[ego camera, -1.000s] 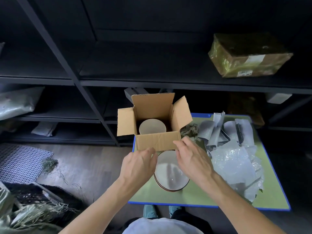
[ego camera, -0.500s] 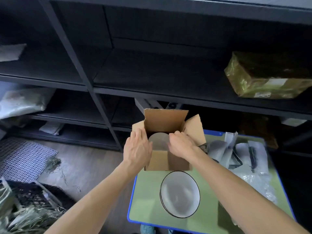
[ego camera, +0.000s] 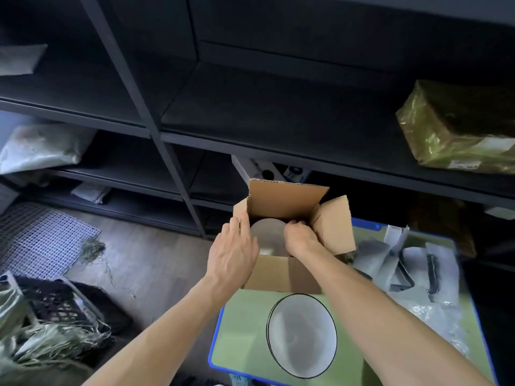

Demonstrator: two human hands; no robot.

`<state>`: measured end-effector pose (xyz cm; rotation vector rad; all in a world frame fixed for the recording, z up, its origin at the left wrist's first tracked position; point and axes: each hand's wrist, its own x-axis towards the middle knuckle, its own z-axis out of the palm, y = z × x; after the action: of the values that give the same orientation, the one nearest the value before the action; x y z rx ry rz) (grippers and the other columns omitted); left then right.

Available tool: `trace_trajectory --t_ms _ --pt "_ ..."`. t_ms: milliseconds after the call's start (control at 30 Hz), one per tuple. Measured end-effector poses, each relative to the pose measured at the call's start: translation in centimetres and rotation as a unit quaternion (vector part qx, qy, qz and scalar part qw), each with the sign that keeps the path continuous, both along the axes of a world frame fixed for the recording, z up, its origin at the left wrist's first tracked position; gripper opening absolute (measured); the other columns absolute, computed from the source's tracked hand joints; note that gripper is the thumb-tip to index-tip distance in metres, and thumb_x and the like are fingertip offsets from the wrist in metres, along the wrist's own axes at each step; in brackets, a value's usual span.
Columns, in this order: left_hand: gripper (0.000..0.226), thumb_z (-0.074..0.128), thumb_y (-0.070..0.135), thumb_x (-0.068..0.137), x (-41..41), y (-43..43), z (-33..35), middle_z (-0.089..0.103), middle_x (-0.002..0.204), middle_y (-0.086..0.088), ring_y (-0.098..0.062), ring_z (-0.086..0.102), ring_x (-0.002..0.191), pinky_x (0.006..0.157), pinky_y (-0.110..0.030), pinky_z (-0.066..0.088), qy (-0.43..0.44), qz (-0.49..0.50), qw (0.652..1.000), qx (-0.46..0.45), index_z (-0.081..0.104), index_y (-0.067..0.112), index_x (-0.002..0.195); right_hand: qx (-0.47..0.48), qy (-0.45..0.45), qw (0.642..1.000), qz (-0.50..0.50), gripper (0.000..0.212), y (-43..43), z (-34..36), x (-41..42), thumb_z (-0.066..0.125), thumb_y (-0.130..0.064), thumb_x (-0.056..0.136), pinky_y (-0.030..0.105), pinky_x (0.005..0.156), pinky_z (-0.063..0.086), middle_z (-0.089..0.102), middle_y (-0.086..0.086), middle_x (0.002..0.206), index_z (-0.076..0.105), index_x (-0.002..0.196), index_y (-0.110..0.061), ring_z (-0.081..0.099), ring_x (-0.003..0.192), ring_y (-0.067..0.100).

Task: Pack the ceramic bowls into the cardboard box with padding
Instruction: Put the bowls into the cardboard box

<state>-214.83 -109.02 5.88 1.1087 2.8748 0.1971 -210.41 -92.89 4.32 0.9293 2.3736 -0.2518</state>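
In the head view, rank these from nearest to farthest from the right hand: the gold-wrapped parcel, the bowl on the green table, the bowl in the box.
From the right hand:
1. Bowl in the box, immediately to the hand's left.
2. Bowl on the green table, nearer the person, in front of the box.
3. Gold-wrapped parcel, high up, far right.

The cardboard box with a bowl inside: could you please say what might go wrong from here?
No padding shows over the packed bowl in the cardboard box; the second bowl, stacked bare on it, could chip. That second bowl lies near the table's near edge beside the right forearm, which might knock it off.
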Motion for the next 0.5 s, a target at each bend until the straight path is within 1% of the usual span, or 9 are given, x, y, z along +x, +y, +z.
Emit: trace_trajectory --t_ms 67,133,200,300,400,467,500 --pt "0.066 0.036 0.032 0.096 0.1 0.1 0.1 0.048 0.102 0.001 -0.015 0.048 0.085 0.077 -0.027 0.049 -0.014 0.008 1.000 0.016 0.016 0.008 0.154 -0.005 0.018 0.999 -0.035 0.062 -0.1 -0.4 -0.1 0.057 -0.011 0.094 0.038 0.101 0.043 0.042 0.024 0.144 0.027 0.146 0.004 0.048 0.131 0.034" --pt "0.069 0.037 0.029 0.096 0.3 0.1 0.2 0.048 0.101 0.002 -0.013 0.046 0.084 0.079 -0.027 0.049 -0.018 0.013 1.000 0.022 0.011 0.009 0.156 -0.013 0.044 0.997 -0.060 0.057 -0.1 -0.4 -0.1 0.055 -0.005 0.093 0.038 0.097 0.046 0.048 0.024 0.139 0.030 0.142 0.003 0.052 0.126 0.035" --pt "0.070 0.038 0.026 0.095 0.4 0.0 0.2 0.047 0.099 0.002 -0.013 0.044 0.081 0.078 -0.027 0.048 -0.017 0.016 0.999 0.029 0.010 0.008 0.157 -0.021 0.071 0.995 -0.070 0.049 0.0 0.0 -0.2 0.051 0.000 0.091 0.041 0.091 0.047 0.057 0.023 0.130 0.034 0.137 0.000 0.057 0.121 0.037" --pt "0.070 0.039 0.025 0.095 0.4 0.1 0.2 0.048 0.100 0.000 -0.014 0.045 0.082 0.078 -0.028 0.048 -0.021 0.014 0.999 0.032 0.009 0.007 0.157 -0.016 0.103 0.993 -0.060 0.045 0.1 1.5 0.0 0.054 -0.005 0.091 0.040 0.079 0.046 0.062 0.021 0.123 0.036 0.133 -0.002 0.060 0.115 0.038" --pt "0.070 0.038 0.031 0.096 0.3 -0.1 0.1 0.048 0.100 0.000 -0.015 0.044 0.082 0.077 -0.029 0.048 -0.023 0.018 0.999 0.037 0.010 0.010 0.157 -0.010 0.140 0.988 -0.057 0.043 0.1 3.3 0.7 0.055 -0.009 0.092 0.037 0.069 0.041 0.063 0.019 0.117 0.036 0.131 -0.001 0.062 0.109 0.037" --pt "0.070 0.039 0.038 0.097 0.2 -0.3 0.1 0.047 0.102 -0.001 -0.016 0.044 0.083 0.077 -0.030 0.048 -0.024 0.019 0.999 0.042 0.011 0.012 0.156 0.003 0.167 0.984 -0.054 0.033 0.0 4.5 1.4 0.053 -0.007 0.092 0.035 0.062 0.039 0.064 0.017 0.111 0.038 0.121 -0.003 0.062 0.100 0.035" --pt "0.070 0.040 0.041 0.098 0.3 -0.4 0.2 0.047 0.103 -0.001 -0.017 0.044 0.083 0.076 -0.031 0.049 -0.026 0.021 0.998 0.046 0.013 0.013 0.156 0.011 0.179 0.982 -0.053 0.027 0.0 5.2 1.8 0.051 -0.007 0.091 0.032 0.056 0.036 0.064 0.016 0.107 0.038 0.114 -0.005 0.059 0.093 0.033"
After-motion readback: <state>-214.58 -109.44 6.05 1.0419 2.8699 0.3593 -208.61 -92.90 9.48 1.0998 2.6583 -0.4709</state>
